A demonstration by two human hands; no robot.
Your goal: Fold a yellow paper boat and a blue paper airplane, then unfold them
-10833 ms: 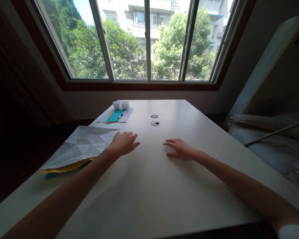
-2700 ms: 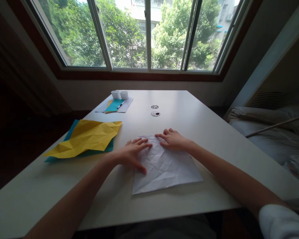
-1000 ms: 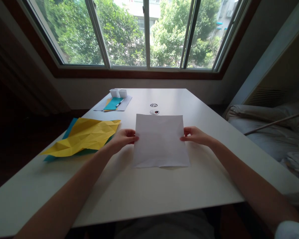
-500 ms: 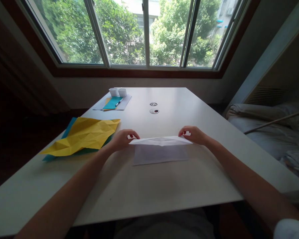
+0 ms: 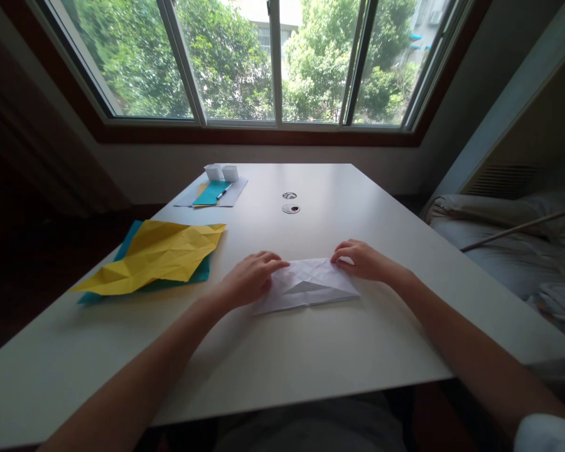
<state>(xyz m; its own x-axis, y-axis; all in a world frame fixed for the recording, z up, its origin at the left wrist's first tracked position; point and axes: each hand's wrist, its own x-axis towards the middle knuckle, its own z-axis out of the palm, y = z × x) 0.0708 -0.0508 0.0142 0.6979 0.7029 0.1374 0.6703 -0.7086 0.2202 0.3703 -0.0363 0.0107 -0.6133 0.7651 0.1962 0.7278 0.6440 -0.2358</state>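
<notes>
A folded sheet of white paper [image 5: 306, 292] lies low on the white table in front of me, its upper part folded down toward me and a raised crease across the middle. My left hand [image 5: 252, 278] is closed at the sheet's upper left corner, its fingertips on the far edge and the palm hiding the left side. At the upper right corner, my right hand [image 5: 362, 258] pinches the edge between thumb and fingers.
To the left, a creased yellow sheet [image 5: 164, 254] rests over a teal sheet [image 5: 200, 271]. Farther back are white cups [image 5: 230, 172], a blue sheet [image 5: 211, 193] and a pen [image 5: 224, 191]. Two round inserts [image 5: 290, 208] sit in the tabletop. A covered couch [image 5: 480, 232] stands at right.
The white flap held up half a second ago has come down flat over the rest of the sheet. My left hand has shifted right and over the paper; the right has moved slightly inward.
</notes>
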